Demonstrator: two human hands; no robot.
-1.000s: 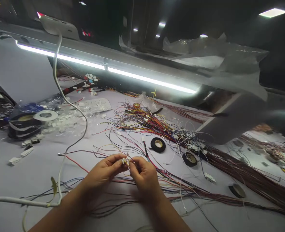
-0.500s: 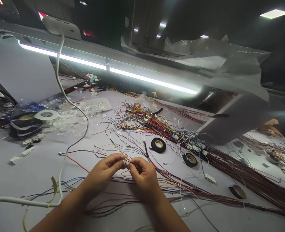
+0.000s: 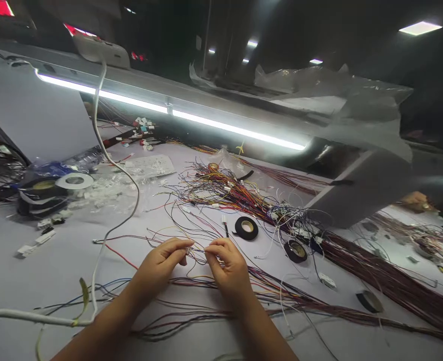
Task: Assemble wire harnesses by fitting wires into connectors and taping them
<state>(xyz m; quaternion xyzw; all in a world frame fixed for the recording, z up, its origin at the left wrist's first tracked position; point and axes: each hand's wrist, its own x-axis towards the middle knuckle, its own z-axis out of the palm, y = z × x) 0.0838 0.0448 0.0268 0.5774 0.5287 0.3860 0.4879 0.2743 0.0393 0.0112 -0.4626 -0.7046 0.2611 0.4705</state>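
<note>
Wires (image 3: 198, 250) are clamped in the grip of left hand (image 3: 163, 260) and right hand (image 3: 229, 263). Tape (image 3: 240, 228) is seen beyond

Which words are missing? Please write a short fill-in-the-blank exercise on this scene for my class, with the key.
1. The left hand and right hand hold a thin ____ between them.
2. The roll nearest the right hand is wound with ____ tape.
3. The cable crossing in front of the lit tube light is colored ____.
4. The white roll lies toward the picture's ____ side.

Missing words: wire; black; white; left.
</note>
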